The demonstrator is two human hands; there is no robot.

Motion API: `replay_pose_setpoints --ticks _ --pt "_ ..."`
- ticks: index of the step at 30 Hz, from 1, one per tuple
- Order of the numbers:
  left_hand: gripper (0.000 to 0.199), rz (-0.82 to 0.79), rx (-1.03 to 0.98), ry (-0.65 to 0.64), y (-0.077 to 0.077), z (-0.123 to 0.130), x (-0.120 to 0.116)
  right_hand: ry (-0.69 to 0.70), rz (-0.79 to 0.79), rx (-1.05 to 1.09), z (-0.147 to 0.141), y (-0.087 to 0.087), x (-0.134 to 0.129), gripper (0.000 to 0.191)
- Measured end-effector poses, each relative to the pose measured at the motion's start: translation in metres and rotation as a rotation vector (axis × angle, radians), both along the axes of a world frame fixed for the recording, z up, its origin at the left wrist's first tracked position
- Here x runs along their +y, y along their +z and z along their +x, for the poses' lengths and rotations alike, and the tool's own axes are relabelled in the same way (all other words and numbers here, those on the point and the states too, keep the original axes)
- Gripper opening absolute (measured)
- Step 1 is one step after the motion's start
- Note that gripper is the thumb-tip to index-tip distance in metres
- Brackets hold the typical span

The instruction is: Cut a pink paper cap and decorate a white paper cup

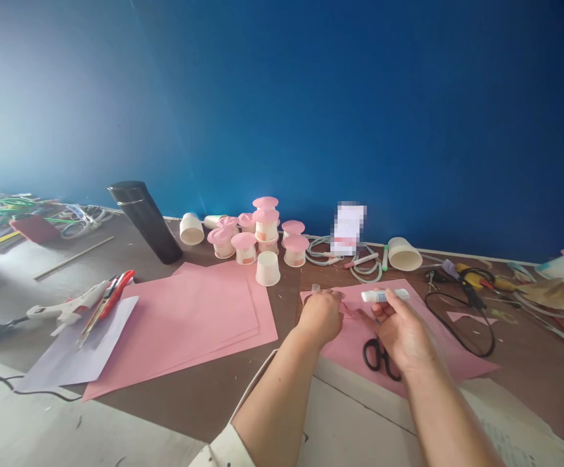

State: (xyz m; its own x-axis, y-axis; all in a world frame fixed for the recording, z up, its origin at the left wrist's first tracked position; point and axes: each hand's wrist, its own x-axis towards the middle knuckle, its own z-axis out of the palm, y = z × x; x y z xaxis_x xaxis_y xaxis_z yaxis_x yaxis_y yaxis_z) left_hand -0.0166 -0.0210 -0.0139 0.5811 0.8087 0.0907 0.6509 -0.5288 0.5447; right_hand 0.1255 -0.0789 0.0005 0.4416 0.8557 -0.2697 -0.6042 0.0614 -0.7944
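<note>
My right hand (405, 331) is closed around a white glue stick (379, 296), held nearly level above a pink paper sheet (450, 350). To its left, my left hand (321, 318) reaches down over the same sheet with its fingers curled; what they hold, if anything, is hidden. A small translucent cap-like piece (315, 287) shows just beyond its knuckles. Between the hands, a bit of pink paper is partly covered. Black-handled scissors (378, 357) lie on the sheet below my right hand, their blades out of sight.
Several paper cups with pink tops (265, 217) stand along the blue wall, near a plain white cup (268, 269). More pink sheets (189, 318), a box cutter (109, 301), a glue gun (70, 308) and a black bottle (145, 220) are left. Cables (486, 331) lie right.
</note>
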Motion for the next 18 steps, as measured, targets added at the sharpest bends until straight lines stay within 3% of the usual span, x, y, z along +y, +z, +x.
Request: replay_pose_setpoints --ticks 12,16,18 --pt "0.026 0.034 0.001 0.102 0.000 0.012 0.000 0.062 0.082 -0.052 -0.013 -0.006 0.011 0.024" --pt "0.030 -0.028 0.006 0.160 0.003 0.013 0.001 0.051 0.054 -0.112 -0.012 -0.008 0.010 0.028" --pt "0.031 -0.086 0.005 0.190 0.006 0.012 0.002 -0.002 0.017 -0.249 -0.007 -0.011 0.008 0.028"
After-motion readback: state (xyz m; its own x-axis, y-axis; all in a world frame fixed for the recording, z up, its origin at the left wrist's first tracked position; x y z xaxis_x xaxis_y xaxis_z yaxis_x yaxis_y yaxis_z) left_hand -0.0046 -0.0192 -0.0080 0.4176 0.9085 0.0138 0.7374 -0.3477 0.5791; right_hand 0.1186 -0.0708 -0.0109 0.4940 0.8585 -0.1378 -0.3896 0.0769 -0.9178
